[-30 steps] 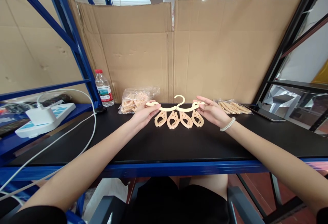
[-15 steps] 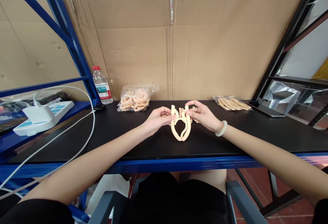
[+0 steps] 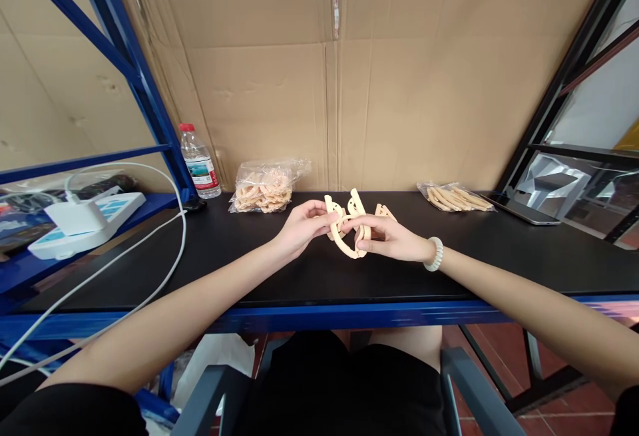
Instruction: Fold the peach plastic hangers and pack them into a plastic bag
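A cream-coloured curved frame is held up between both hands above the black tabletop. My left hand pinches its left side between thumb and fingers. On its right side, my right hand grips it with the fingers across the front, hiding part of it. The frame is tilted, with its pointed end down and straight ends up. Behind my right hand, more cream pieces show in part.
A bag of pale pieces and a water bottle stand back left. At the back right lie a bag of sticks and a flat dark device. White cables loop at left, beside a power strip.
My right hand has moved down along the frame, its fingers now across the front. The frame has tilted, and the cream pieces behind show more clearly. The camera view has shifted slightly.
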{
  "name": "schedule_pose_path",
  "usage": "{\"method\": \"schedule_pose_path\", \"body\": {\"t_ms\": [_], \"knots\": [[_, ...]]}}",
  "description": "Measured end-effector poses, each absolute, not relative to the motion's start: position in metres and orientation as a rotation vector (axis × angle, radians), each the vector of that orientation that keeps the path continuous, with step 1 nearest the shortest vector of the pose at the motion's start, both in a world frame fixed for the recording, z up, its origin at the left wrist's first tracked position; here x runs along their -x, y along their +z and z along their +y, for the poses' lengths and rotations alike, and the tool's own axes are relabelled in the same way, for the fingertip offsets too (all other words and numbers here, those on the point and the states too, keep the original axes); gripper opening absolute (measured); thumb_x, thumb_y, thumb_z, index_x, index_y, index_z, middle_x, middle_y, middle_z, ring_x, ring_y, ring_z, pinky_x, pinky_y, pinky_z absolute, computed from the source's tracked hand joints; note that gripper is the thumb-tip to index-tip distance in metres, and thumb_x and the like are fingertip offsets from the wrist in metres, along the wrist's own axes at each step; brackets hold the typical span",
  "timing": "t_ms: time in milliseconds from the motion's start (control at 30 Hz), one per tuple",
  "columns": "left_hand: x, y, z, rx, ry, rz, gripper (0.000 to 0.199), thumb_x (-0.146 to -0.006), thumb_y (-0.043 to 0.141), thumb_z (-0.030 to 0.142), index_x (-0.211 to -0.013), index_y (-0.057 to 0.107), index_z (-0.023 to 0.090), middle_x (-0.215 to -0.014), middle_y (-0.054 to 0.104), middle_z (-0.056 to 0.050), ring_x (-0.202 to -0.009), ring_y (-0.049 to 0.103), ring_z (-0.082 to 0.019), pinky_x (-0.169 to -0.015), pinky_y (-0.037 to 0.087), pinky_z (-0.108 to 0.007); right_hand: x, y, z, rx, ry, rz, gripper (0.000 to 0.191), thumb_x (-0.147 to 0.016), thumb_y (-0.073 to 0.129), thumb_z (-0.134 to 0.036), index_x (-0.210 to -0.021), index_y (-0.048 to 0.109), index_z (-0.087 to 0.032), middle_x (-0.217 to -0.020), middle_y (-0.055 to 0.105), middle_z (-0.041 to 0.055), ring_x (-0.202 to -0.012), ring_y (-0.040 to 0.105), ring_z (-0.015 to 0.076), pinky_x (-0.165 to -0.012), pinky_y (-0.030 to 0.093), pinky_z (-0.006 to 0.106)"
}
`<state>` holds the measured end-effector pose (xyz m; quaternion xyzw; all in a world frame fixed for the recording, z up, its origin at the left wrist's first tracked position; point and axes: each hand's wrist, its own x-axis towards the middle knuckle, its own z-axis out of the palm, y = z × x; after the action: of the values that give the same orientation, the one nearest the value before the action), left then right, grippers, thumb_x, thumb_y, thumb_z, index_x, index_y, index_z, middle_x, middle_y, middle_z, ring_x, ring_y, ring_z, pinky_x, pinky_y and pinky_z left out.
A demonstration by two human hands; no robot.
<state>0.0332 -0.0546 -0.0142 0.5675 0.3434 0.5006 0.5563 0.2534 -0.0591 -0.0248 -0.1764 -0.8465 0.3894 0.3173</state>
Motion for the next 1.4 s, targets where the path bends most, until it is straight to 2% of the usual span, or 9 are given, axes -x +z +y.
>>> {"method": "schedule_pose_path", "body": {"t_ms": [133,233,400,633,767,967,1067,1233,1400], "knots": [[-0.034,-0.013,-0.057,-1.427,1.201,0.818,0.028,-0.066,0.082,0.025,-0.084,0.064,0.014,-0.086,0.067,-0.004,-0.081,0.065,-0.015,-0.082,0.052,-0.035,-0.254,-0.028,-0.057,0.504,0.996,-2.231,0.041,-0.09,0.06,-0.035,-0.129,0.057,-0.024,-0.102,0.063,0.0054,-0.089,0.062,0.017,-0.08,0.054,0.034],[-0.034,-0.012,-0.06,-1.514,1.177,0.804,0.028,-0.069,0.08,0.029,-0.086,0.063,0.015,-0.089,0.068,-0.005,-0.082,0.065,-0.016,-0.079,0.052,-0.034,-0.255,-0.028,-0.056,0.519,1.01,-2.233,0.043,-0.087,0.064,-0.034,-0.128,0.059,-0.022,-0.092,0.064,0.0039,-0.09,0.062,0.0177,-0.083,0.054,0.035],[-0.035,-0.013,-0.061,-1.612,1.206,0.822,0.027,-0.07,0.078,0.031,-0.086,0.063,0.015,-0.088,0.067,-0.004,-0.083,0.062,-0.015,-0.08,0.05,-0.031,-0.254,-0.026,-0.059,0.537,1.063,-2.252,0.044,-0.083,0.068,-0.029,-0.125,0.059,-0.02,-0.091,0.064,0.0036,-0.093,0.062,0.0182,-0.089,0.052,0.038],[-0.038,-0.014,-0.063,-1.579,1.13,0.807,0.031,-0.07,0.078,0.035,-0.086,0.061,0.015,-0.089,0.066,-0.005,-0.079,0.064,-0.016,-0.073,0.052,-0.032,-0.25,-0.02,-0.064,0.522,1.055,-2.3,0.021,-0.085,0.066,-0.033,-0.099,0.062,-0.018,-0.085,0.063,0.0019,-0.08,0.062,0.0158,-0.081,0.054,0.036],[-0.038,-0.016,-0.062,-1.568,1.097,0.814,0.03,-0.07,0.078,0.035,-0.084,0.062,0.015,-0.085,0.067,-0.004,-0.075,0.063,-0.014,-0.07,0.051,-0.029,-0.248,-0.019,-0.065,0.49,1.02,-2.316,0.018,-0.085,0.065,-0.035,-0.087,0.059,-0.018,-0.078,0.059,-0.0002,-0.069,0.057,0.0129,-0.072,0.053,0.031],[-0.039,-0.015,-0.062,-1.493,1.057,0.819,0.028,-0.071,0.078,0.035,-0.084,0.067,0.013,-0.079,0.066,-0.003,-0.068,0.058,-0.011,-0.067,0.048,-0.027,-0.247,-0.021,-0.066,0.466,1.019,-2.356,0.018,-0.086,0.064,-0.034,-0.081,0.056,-0.018,-0.078,0.057,-0.0003,-0.068,0.054,0.0123,-0.068,0.051,0.029],[-0.039,-0.013,-0.063,-1.485,1.058,0.821,0.027,-0.07,0.078,0.036,-0.08,0.067,0.013,-0.074,0.063,-0.002,-0.064,0.056,-0.009,-0.063,0.046,-0.025,-0.246,-0.021,-0.067,0.445,1.034,-2.369,0.015,-0.087,0.063,-0.032,-0.087,0.057,-0.019,-0.083,0.057,0.0006,-0.072,0.055,0.0131,-0.072,0.052,0.03],[-0.038,-0.012,-0.064,-1.483,1.04,0.836,0.03,-0.07,0.078,0.039,-0.079,0.066,0.012,-0.069,0.06,-0.001,-0.056,0.052,-0.008,-0.056,0.044,-0.024,-0.248,-0.018,-0.067,0.478,0.888,-2.299,0.025,-0.087,0.064,-0.038,-0.108,0.062,-0.024,-0.108,0.052,0.0061,-0.098,0.053,0.019,-0.081,0.053,0.034],[-0.037,-0.013,-0.063,-1.493,1.025,0.834,0.034,-0.068,0.079,0.04,-0.082,0.067,0.012,-0.07,0.059,-0.002,-0.057,0.05,-0.007,-0.051,0.042,-0.021,-0.251,-0.018,-0.063,0.469,0.993,-2.183,0.029,-0.088,0.062,-0.04,-0.113,0.066,-0.024,-0.114,0.051,0.0068,-0.096,0.055,0.0185,-0.077,0.052,0.032]]}}
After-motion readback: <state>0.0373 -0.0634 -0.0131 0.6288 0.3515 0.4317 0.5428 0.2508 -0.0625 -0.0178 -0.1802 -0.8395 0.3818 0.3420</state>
